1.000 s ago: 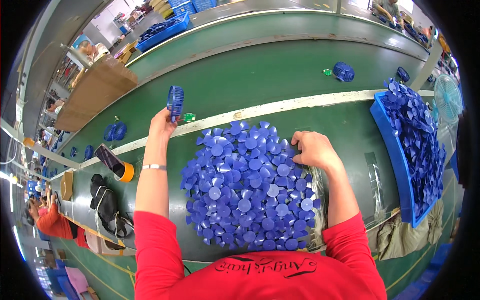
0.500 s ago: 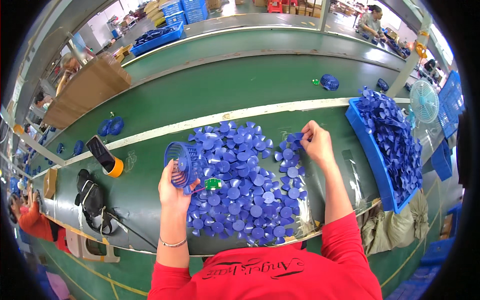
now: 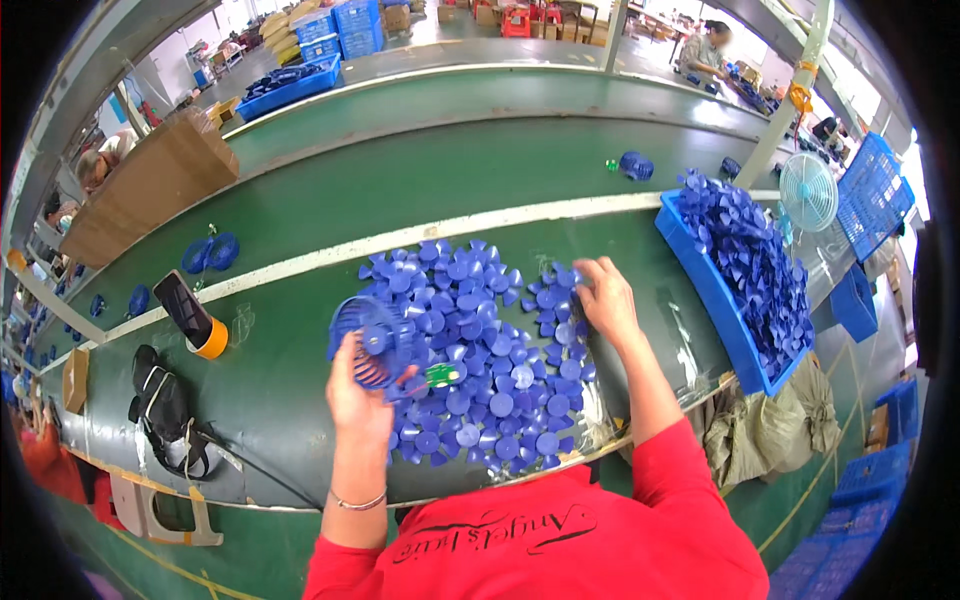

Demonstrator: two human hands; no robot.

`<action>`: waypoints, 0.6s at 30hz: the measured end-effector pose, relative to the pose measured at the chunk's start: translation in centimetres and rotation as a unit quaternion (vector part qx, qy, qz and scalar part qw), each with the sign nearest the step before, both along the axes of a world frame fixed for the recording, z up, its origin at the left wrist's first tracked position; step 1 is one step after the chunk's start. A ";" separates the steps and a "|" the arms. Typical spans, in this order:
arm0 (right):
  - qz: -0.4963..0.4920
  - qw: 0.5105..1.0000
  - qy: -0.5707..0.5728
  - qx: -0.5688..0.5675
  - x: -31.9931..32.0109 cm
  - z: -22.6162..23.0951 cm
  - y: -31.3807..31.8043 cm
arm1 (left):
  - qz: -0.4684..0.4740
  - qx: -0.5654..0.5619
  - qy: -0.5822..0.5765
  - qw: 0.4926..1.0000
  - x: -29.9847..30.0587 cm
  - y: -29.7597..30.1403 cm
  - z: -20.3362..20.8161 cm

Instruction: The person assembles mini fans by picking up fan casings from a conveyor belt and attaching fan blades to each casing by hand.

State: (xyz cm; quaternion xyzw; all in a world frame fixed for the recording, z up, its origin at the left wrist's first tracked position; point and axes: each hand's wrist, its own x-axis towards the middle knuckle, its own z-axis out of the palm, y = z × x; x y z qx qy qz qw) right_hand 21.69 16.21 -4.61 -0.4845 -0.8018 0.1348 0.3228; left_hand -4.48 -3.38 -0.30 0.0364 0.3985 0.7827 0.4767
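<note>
- A round, slatted blue plastic fan housing (image 3: 374,340) is raised over the left edge of a heap of blue plastic fan blades (image 3: 500,403), gripped by the left hand's (image 3: 358,400) fingers.
- A small green circuit board (image 3: 441,375) hangs just right of it.
- The right hand (image 3: 608,302) is at the heap's upper right; whether its curled fingers hold a blade, I cannot tell.
- The heap lies on a dark green counter (image 3: 270,395).
- Farther right stands a blade-filled blue plastic crate (image 3: 706,298).

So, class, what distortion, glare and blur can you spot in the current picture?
Head view: the white strip bows and the corners go black; head view: pale glare streaks the green worktop; head view: the blue fan housing in the left hand looks slightly blurred, perhaps from motion.
</note>
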 end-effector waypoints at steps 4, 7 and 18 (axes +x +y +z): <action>0.043 0.992 -0.119 0.011 -1.0 0.4 1.6 | -0.191 0.008 0.038 0.981 4.3 -0.8 -1.7; 0.013 0.993 -0.114 -0.018 -1.5 -0.4 2.4 | -0.424 -0.076 0.166 0.887 9.1 -1.9 -1.8; -0.130 0.987 0.089 -0.013 -2.5 -3.5 2.7 | -0.478 -0.053 0.035 0.876 12.2 0.6 -6.0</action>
